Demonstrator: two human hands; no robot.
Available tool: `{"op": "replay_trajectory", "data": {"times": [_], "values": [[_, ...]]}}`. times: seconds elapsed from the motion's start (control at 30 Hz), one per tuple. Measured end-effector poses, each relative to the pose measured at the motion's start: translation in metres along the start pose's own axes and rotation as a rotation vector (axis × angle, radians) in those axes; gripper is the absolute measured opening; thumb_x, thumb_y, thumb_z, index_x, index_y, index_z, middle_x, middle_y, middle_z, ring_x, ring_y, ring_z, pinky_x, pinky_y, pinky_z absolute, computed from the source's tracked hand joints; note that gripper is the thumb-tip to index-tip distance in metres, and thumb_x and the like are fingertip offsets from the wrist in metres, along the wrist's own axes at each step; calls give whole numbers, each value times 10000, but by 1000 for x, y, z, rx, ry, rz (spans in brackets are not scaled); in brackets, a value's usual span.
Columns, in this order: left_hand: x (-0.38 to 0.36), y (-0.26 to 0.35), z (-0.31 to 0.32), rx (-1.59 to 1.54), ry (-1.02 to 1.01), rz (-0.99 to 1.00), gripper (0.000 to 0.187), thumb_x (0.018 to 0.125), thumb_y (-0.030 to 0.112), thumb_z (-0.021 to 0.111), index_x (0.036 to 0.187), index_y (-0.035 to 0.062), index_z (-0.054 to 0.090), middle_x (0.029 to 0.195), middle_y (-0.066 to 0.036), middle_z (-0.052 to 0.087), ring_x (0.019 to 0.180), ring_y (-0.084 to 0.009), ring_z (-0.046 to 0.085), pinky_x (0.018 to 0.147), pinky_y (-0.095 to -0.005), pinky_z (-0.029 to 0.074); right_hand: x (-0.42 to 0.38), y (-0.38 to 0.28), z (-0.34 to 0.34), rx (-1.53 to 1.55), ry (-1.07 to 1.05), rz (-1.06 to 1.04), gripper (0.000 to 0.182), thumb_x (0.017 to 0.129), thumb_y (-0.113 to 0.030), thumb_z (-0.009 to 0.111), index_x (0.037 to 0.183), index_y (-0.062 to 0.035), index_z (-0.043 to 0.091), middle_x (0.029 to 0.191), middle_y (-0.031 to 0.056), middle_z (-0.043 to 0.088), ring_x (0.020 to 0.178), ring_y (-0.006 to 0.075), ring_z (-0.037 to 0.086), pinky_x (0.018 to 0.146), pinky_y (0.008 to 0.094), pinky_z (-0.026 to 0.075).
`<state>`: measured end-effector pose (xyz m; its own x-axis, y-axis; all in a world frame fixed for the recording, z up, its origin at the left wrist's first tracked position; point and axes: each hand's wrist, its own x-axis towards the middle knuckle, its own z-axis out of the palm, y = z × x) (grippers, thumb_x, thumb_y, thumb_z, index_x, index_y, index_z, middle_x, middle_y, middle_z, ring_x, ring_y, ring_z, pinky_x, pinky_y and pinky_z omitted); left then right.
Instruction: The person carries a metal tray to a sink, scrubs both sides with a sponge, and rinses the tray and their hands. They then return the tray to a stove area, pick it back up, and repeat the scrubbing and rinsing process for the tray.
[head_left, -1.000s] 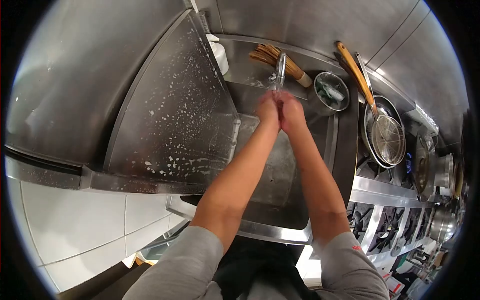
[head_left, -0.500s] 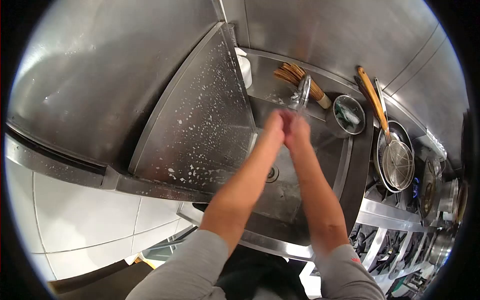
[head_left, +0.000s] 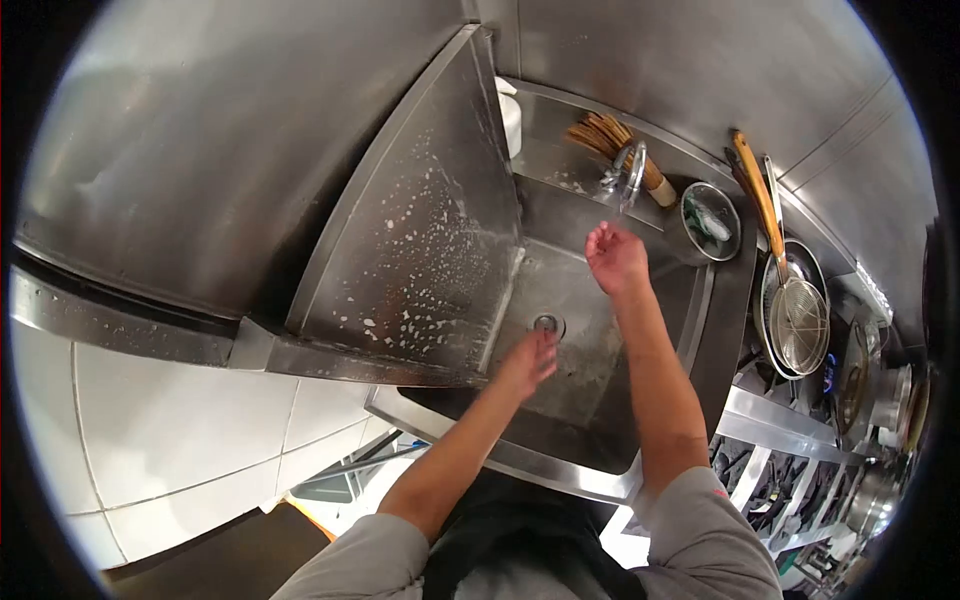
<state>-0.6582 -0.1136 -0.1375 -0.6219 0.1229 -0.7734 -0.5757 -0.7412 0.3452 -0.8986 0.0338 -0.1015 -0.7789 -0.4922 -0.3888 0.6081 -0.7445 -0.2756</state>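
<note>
Sink point(head_left: 560, 280) under both bare hands; no writing legible

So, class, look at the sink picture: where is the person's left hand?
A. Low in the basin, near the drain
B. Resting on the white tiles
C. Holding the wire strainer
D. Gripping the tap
A: the left hand is down in the sink just below the drain, while the right hand is raised under the tap.

Commercial kitchen, stainless steel sink point(head_left: 560, 470), steel walls, wire skimmer point(head_left: 798, 322), row of burners point(head_left: 790, 470)
</note>
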Motion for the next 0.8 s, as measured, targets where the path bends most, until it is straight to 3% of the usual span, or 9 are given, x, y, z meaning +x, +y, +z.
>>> {"op": "replay_trajectory", "data": {"times": [0.03,0.13,0.2,0.3,0.4,0.47,0.57,0.7,0.8], "values": [[-13,-17,-14,32,-20,-13,381,985,406,523,1260,149,582,1358,-20,571,1319,-272,428,1085,-484,342,9,-4,-10,87,-116,64,318,1026,-212,434,1126,51,581,991,152,646,931,291,640,855,444,545],[-48,-15,-17,210,-60,5,404,976,415,553,1258,125,573,1397,-61,539,1364,-322,390,1124,-505,298,2,28,101,-41,204,-105,379,1051,-258,412,1210,62,539,1157,200,614,1159,342,590,1020,480,479],[-71,-9,-7,332,-104,30,438,970,428,570,1273,111,561,1430,-80,512,1383,-342,369,1134,-515,283,-8,50,177,-4,-216,-92,420,1063,-291,395,1255,63,513,1258,221,570,1289,374,508,1099,486,422],[-101,16,5,497,-226,60,530,975,416,587,1380,81,521,1458,-82,507,1423,-311,344,1148,-504,271,-31,62,231,-67,-411,29,408,1061,-282,403,1263,54,516,1258,211,579,1253,378,533,1084,478,437],[-156,38,-8,672,-280,36,578,976,424,591,1423,69,498,1428,-89,538,1383,-256,417,1146,-448,296,-20,50,149,-138,-54,8,412,1055,-276,411,1287,47,516,1276,218,580,1241,391,542,1085,475,438],[-191,41,-40,680,-299,-35,591,992,419,569,1451,59,472,1412,-95,551,1307,-216,504,1113,-382,353,-6,35,78,-20,348,-76,408,1055,-243,378,1317,50,487,1271,198,558,1267,367,511,1110,470,416],[-250,35,-98,676,-275,-32,549,1012,389,542,1427,34,494,1409,-102,552,1239,-223,557,1054,-349,411,-17,17,79,176,433,-95,495,1057,-265,333,1438,52,330,1429,236,424,1359,389,410,1138,500,367],[-315,6,-167,547,-149,-100,489,1017,356,531,1362,11,547,1385,-112,568,1225,-237,575,1010,-364,446,11,4,96,154,134,-193,579,1055,-300,252,1481,88,193,1553,288,229,1435,440,277,1150,585,302],[-350,-39,-219,399,120,-154,446,1001,349,534,1314,36,588,1236,-98,651,1161,-216,614,1003,-384,439,-11,24,120,21,517,-117,588,1053,-315,266,1455,113,225,1538,302,249,1438,447,268,1155,586,292]]}}
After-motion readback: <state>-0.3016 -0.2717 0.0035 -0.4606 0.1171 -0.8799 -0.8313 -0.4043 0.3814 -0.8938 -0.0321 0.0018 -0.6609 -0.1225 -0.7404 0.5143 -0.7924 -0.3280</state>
